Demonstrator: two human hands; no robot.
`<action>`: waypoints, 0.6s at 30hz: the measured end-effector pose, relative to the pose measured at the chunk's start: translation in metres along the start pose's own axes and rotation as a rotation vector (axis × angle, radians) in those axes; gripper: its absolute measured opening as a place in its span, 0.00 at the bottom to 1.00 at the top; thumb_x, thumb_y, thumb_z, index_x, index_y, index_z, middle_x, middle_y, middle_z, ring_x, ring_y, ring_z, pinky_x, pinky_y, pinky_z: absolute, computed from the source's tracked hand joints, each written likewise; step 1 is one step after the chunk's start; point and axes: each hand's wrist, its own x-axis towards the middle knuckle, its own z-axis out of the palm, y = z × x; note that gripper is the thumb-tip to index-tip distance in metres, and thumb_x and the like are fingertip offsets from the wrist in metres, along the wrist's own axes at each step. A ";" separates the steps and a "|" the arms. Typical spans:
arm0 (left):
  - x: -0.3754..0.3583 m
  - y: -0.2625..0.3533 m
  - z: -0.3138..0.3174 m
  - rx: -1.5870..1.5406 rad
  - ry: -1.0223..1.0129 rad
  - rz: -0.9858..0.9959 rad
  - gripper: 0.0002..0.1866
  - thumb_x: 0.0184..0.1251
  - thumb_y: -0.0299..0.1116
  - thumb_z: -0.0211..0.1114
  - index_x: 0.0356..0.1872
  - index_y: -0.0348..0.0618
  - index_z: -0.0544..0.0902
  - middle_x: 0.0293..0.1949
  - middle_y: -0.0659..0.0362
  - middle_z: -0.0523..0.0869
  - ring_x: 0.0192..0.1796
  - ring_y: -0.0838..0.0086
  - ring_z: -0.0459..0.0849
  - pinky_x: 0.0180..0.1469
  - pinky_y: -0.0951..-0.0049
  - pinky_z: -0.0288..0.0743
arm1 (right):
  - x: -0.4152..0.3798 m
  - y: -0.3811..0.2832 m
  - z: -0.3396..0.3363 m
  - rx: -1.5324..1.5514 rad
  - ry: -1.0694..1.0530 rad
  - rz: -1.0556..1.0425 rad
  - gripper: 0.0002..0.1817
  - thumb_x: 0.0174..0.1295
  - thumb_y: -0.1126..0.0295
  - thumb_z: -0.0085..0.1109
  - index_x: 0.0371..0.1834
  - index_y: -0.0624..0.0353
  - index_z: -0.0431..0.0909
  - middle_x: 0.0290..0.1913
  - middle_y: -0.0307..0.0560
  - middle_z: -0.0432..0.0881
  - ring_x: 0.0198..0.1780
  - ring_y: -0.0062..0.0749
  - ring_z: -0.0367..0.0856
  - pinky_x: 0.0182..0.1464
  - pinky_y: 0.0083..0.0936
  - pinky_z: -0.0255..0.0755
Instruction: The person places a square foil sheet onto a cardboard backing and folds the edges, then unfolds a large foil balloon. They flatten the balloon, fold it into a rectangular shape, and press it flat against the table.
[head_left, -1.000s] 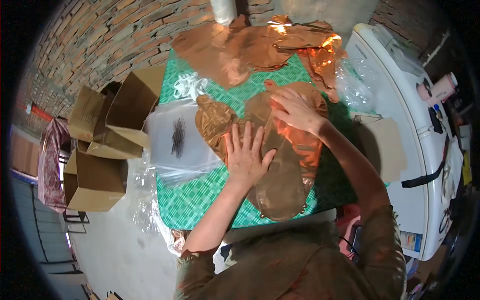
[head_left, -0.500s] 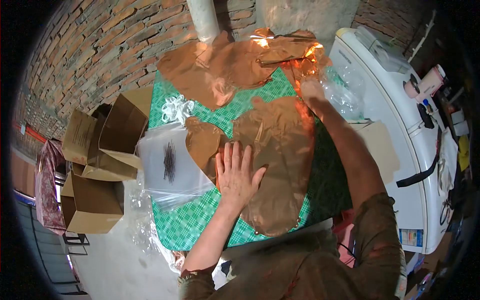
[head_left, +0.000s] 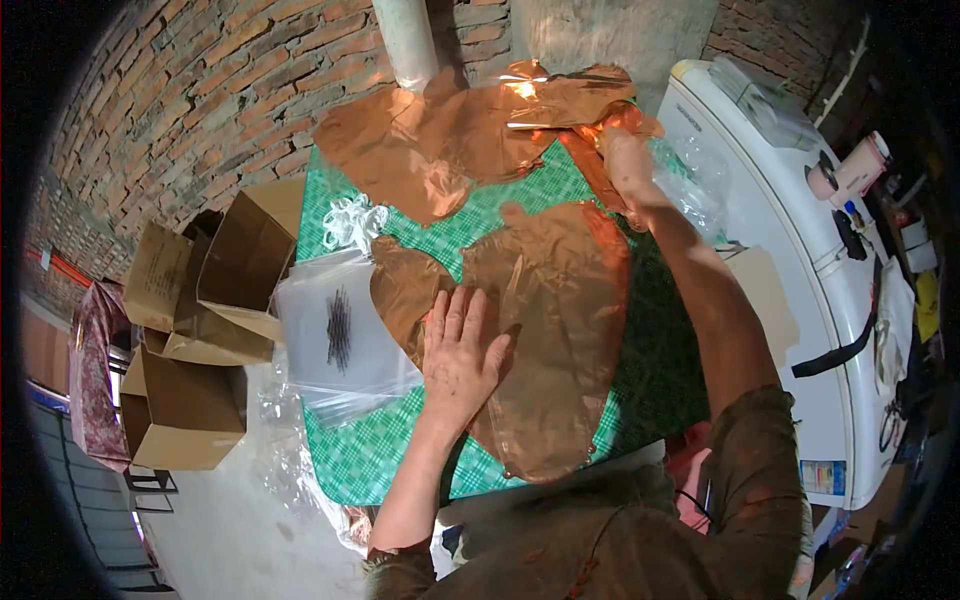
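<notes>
At the bottom of the frame, a brown sleeve sits just off the edge of the counter, which has a green checked cover. The near foil lies on it, right of the frame's middle, spread nearly flat, its rounded end close to the lower edge. The left hand rests palm down on its left part, fingers straight and only slightly apart, pressing rather than gripping.

Just left of that hand, the clear bags lie stacked, partly under the foil's left lobe; open cartons stand farther left. White string is bunched above the bags.

The right hand is in the upper right, at the right end of the far foil. A second ago it lay on the near foil beside the left; now the left alone steadies that piece, while the right works at the other. Since the last picture it has reached a little farther up, and the shiny end beside it has changed shape. Its fingers look curled, but I cannot tell whether they clamp the foil.

Crumpled clear plastic lies just right of it; the brick wall rises behind.
</notes>
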 end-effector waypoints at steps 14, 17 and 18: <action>0.013 0.016 -0.022 -1.116 -0.074 -0.183 0.28 0.86 0.44 0.58 0.76 0.35 0.70 0.68 0.53 0.82 0.70 0.63 0.81 0.73 0.65 0.74 | -0.041 -0.131 -0.228 1.008 0.069 -0.112 0.25 0.76 0.49 0.62 0.48 0.66 0.83 0.30 0.38 0.78 0.32 0.18 0.73 0.32 0.28 0.68; 0.020 0.061 -0.043 -1.659 -0.217 -0.326 0.33 0.87 0.55 0.52 0.77 0.40 0.69 0.69 0.55 0.80 0.70 0.64 0.80 0.72 0.63 0.75 | -0.112 -0.167 -0.242 0.689 0.011 -0.668 0.25 0.69 0.52 0.65 0.54 0.64 0.83 0.33 0.38 0.78 0.36 0.22 0.76 0.39 0.31 0.72; 0.023 0.050 -0.032 -1.677 -0.376 -0.299 0.38 0.84 0.65 0.47 0.77 0.44 0.70 0.70 0.56 0.79 0.69 0.65 0.81 0.72 0.61 0.75 | -0.134 -0.181 -0.246 0.444 0.012 -0.784 0.25 0.66 0.54 0.65 0.57 0.62 0.83 0.34 0.38 0.78 0.36 0.24 0.77 0.42 0.33 0.74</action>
